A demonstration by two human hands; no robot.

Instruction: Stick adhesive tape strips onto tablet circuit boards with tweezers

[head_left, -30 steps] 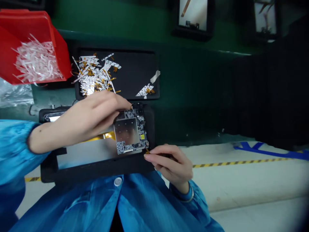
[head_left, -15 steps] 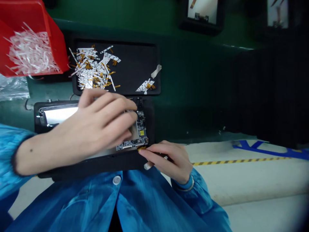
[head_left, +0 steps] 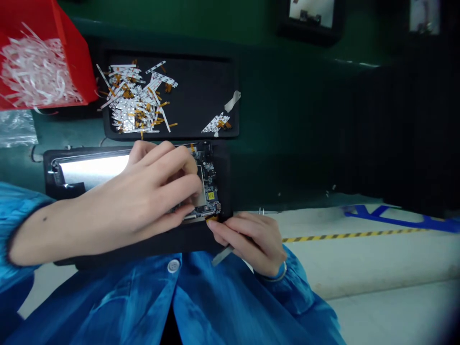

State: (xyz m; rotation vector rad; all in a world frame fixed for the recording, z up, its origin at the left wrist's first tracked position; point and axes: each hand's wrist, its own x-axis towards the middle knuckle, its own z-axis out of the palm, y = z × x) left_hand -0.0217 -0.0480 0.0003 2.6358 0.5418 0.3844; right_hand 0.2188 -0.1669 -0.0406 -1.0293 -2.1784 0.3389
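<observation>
The left hand [head_left: 158, 191] bends over a circuit board [head_left: 210, 175], its fingers curled down onto it; the fingertips are partly hidden, so whether they grip anything cannot be told. The board shows just beyond those fingers, at one end of an open device with a shiny panel [head_left: 93, 170] beside the left wrist. A black holder [head_left: 194, 235] lies beneath the device. The right hand [head_left: 253, 242], near the board's lower corner, is closed, pinching an orange ribbon [head_left: 212, 218] at its fingertips; a flat grey strip [head_left: 222, 256] sticks out below its fingers. Beyond the left hand sits a black tray [head_left: 201, 74] with a heap of white strips [head_left: 131, 108]. Farther off, to that hand's left, stands a red bin [head_left: 77, 62].
</observation>
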